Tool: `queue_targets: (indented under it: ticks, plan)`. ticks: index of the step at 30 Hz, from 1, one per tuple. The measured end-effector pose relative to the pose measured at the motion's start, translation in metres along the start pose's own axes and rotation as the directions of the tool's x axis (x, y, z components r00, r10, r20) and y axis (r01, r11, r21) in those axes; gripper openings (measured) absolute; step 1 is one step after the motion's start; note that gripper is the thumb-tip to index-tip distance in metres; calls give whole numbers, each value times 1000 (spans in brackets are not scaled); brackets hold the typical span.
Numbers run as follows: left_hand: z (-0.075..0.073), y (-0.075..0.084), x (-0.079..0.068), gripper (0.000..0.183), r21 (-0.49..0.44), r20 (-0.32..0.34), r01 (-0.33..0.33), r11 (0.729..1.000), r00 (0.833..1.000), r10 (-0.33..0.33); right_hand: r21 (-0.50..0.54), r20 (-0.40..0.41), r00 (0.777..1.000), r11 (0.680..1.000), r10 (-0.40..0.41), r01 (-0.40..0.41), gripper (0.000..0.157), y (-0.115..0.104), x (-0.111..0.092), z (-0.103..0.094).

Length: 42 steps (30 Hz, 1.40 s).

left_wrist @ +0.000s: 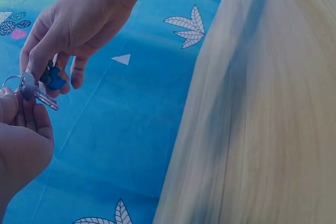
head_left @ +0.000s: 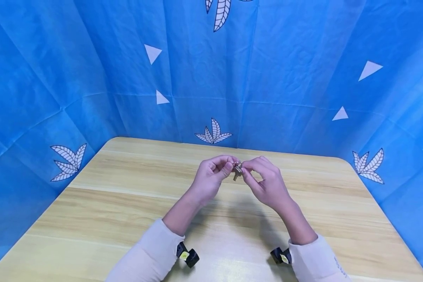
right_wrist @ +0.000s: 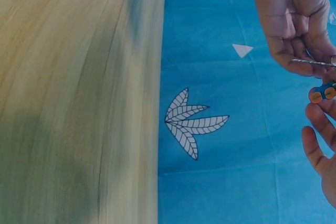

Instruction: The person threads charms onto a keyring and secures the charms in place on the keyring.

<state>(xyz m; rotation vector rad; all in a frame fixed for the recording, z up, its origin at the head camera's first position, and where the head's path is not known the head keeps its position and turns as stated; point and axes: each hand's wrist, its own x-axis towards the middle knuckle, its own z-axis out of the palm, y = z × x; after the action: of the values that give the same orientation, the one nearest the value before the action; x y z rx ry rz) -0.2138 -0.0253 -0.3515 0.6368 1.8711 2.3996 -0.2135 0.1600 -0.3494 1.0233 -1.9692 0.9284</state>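
Above the table, both hands meet at a small bunch of metal keys (head_left: 237, 171) on a ring. My left hand (head_left: 208, 176) pinches the metal key ring (left_wrist: 11, 81) between thumb and fingers. A key (left_wrist: 47, 99) points out over its fingers in the left wrist view. From the other side my right hand (head_left: 266, 178) holds a small blue and orange keychain charm (left_wrist: 54, 78) with curled fingers. The charm's round orange ends show in the right wrist view, just below the key blade (right_wrist: 310, 62). The bunch is partly hidden by fingers.
A light wood-grain table (head_left: 127, 203) with rounded far corners lies below the hands. Blue cloth (head_left: 285, 58) printed with white leaves and triangles hangs around its back and sides. Black wrist cameras (head_left: 187, 254) sit at both pale sleeve cuffs.
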Motion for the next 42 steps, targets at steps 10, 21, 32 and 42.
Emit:
queue_targets:
  ticks: [10,21,32,42]
  plan:
    - [-3,-4,0,23,316,-28,-141,938,987,158,7,-21,1000,1000,5,-5,14,0,0,2]
    - [-4,-3,0,10,652,10,-303,695,920,392,-11,-21,1000,1000,-7,7,14,1,1,1]
    - [-2,1,-2,12,634,-44,-266,726,925,377,-3,-36,999,1000,-9,8,15,0,0,5]
    - [-2,4,-3,12,570,-95,-220,792,940,329,17,-13,998,998,60,-59,9,-3,-2,8]
